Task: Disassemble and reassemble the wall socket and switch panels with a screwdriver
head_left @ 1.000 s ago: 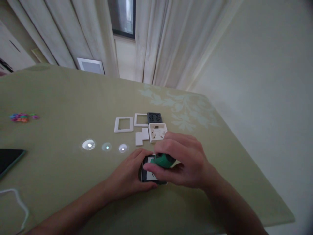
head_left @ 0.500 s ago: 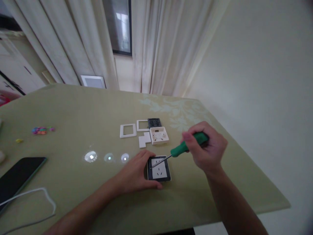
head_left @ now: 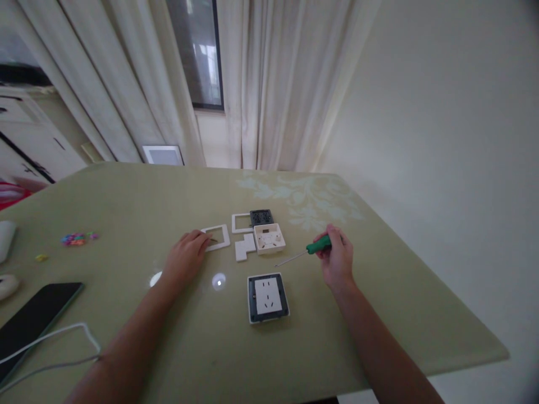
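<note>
My right hand [head_left: 337, 255] is wrapped round the green handle of a screwdriver [head_left: 319, 245], its thin shaft pointing left above the table. Below its tip lies a wall socket [head_left: 268, 297], a white outlet face in a dark surround on a white box, with neither hand on it. My left hand [head_left: 189, 255] reaches over the left side of a white cover frame [head_left: 226, 235]. Its fingers are closed together at the frame's opening, beside a small thin dark item [head_left: 214, 240]; what they pinch is hidden.
Behind the socket are a white back box [head_left: 269, 239], a dark socket module [head_left: 261, 217], a second white frame [head_left: 234, 224] and white cover pieces [head_left: 241, 251]. At left lie a phone [head_left: 37, 314], a white cable [head_left: 80, 325] and small colourful bits [head_left: 76, 239].
My left hand has let go of the socket and moved up and left to the white frame. The screwdriver has come off the socket, lifted away in my right hand.
</note>
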Demonstrator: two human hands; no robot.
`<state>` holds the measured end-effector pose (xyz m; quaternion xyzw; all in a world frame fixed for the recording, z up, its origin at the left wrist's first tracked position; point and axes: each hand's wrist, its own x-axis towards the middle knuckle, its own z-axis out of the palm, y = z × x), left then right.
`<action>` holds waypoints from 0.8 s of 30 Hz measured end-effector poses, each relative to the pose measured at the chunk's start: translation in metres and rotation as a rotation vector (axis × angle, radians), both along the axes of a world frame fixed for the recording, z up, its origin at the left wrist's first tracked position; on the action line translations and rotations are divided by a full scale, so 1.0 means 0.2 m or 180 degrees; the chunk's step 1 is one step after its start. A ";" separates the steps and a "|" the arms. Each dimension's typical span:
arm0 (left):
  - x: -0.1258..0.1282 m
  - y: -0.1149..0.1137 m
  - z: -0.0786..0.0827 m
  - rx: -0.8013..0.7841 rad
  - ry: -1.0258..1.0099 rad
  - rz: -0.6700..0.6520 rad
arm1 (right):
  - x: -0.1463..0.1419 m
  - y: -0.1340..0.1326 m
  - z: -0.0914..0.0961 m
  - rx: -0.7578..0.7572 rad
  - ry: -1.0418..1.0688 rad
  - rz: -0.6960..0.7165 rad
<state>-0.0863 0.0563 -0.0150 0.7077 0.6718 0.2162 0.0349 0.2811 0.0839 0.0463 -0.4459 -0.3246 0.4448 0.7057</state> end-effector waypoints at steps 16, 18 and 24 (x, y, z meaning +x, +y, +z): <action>0.23 0.02 0.23 -0.0045 0.0048 0.0085 | -0.03 0.04 -0.09 -0.0249 0.0298 0.0157; 0.38 -0.06 0.24 0.0147 -0.0651 -0.0412 | -0.01 0.05 -0.08 -0.0269 0.0405 0.0030; 0.65 -0.26 0.20 0.0208 -0.1797 -0.1746 | 0.08 0.11 -0.09 -0.0459 0.0779 -0.0406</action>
